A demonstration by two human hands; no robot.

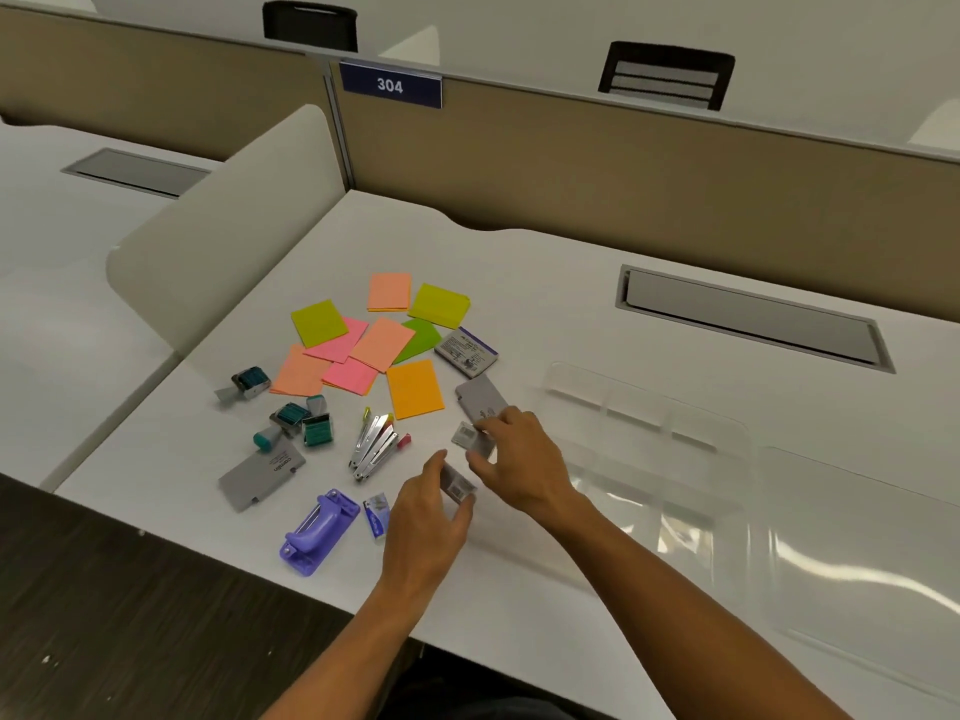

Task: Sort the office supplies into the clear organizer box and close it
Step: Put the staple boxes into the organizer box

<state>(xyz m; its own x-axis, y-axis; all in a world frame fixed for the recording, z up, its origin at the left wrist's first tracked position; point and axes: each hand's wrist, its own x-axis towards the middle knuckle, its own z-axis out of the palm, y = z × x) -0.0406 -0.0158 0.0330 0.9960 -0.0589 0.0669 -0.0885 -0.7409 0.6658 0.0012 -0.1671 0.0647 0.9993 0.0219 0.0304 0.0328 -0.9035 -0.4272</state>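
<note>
Grey staple boxes — one pinched in left hand, one in right hand; lift level, seat together in clear organizer box.

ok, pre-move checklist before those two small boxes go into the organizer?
1. Left hand grips a small grey box: ok.
2. Right hand grips a second small box: ok.
3. Clear organizer box open, lid laid flat toward the person: ok.
4. Compartments free to receive: appear empty, but glare hides part: cannot tell.
5. Path from hands to organizer free of clutter: ok.
6. Other supplies sorted: not ok; sticky notes, staplers, purple hole punch lie on the desk.
</note>
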